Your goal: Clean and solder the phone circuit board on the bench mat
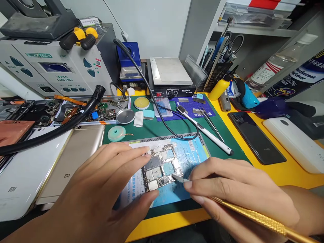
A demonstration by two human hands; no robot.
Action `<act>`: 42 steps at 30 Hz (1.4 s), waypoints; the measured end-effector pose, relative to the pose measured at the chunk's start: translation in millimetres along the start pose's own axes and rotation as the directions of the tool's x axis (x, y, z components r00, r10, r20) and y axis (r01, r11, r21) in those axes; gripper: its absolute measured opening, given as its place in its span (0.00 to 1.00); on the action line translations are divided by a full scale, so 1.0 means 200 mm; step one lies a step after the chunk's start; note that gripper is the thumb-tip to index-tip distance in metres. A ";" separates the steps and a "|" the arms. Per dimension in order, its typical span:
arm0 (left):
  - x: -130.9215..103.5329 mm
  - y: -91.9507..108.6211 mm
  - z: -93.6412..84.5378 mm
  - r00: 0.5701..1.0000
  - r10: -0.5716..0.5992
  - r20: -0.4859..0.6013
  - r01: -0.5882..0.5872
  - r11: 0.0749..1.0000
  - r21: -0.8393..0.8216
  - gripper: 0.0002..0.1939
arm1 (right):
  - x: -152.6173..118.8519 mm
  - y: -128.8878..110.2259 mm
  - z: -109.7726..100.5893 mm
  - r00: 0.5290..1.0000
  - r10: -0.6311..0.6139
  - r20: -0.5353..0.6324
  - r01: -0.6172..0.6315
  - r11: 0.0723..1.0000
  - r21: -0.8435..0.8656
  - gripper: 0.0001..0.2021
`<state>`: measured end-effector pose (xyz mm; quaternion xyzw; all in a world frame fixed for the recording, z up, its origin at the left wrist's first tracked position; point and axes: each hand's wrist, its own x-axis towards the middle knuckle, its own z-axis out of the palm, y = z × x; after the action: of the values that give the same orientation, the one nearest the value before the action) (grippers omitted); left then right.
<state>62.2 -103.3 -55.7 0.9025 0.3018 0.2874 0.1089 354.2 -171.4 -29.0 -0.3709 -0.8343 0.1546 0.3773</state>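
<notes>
Cable loop [183,138] over far edge of blue card [196,156], beyond circuit board [155,172].

Pale wall [162,27] behind yellow worktop [174,218]

– How does our tool handle [253,216] look?
– Metal, rough with knurling. And the dark phone [257,137] we see?
– Glossy, smooth. We also see a matt mat [149,131] and a smooth metal lid [125,115].
</notes>
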 end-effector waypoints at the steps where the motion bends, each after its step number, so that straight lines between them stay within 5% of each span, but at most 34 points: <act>1: 0.00 0.00 0.00 1.000 0.000 -0.002 0.000 1.000 0.004 0.30 | 0.01 0.01 -0.01 0.999 -0.044 -0.020 0.044 0.999 -0.005 0.13; 9: -0.02 -0.01 -0.02 0.998 0.043 -0.050 -0.040 0.998 0.052 0.25 | 0.02 -0.01 -0.07 0.995 -0.085 0.058 0.095 0.976 -0.198 0.09; 10: -0.02 -0.02 -0.02 0.997 0.056 -0.049 -0.053 0.997 0.051 0.24 | 0.02 -0.02 -0.07 0.997 0.018 0.081 0.002 0.968 -0.249 0.10; 14: -0.02 -0.02 -0.03 0.997 0.075 -0.027 -0.074 0.997 0.028 0.24 | -0.03 0.02 -0.04 0.990 -0.129 0.047 0.136 0.970 -0.202 0.15; 22: -0.03 -0.02 -0.03 0.997 0.078 -0.004 -0.078 0.997 0.004 0.25 | -0.05 0.03 -0.02 0.992 -0.121 0.043 0.127 0.975 -0.184 0.14; 35: -0.02 -0.01 -0.04 0.997 0.075 -0.018 -0.075 0.997 -0.004 0.26 | -0.13 -0.14 0.14 0.951 0.218 -0.217 -0.264 0.940 -0.216 0.21; 39: 0.00 -0.02 -0.04 0.998 0.059 -0.001 -0.059 0.998 -0.008 0.28 | -0.14 -0.15 0.15 0.936 0.242 -0.257 -0.298 0.931 -0.208 0.19; 42: 0.01 -0.02 -0.04 0.997 0.074 -0.030 -0.074 0.997 0.004 0.27 | -0.14 -0.14 0.11 0.973 0.172 -0.156 -0.210 0.937 -0.280 0.13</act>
<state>57.1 -98.5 -49.8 0.9087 0.2704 0.3042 0.0923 336.4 -210.5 -42.9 -0.5115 -0.7819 0.0402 0.3541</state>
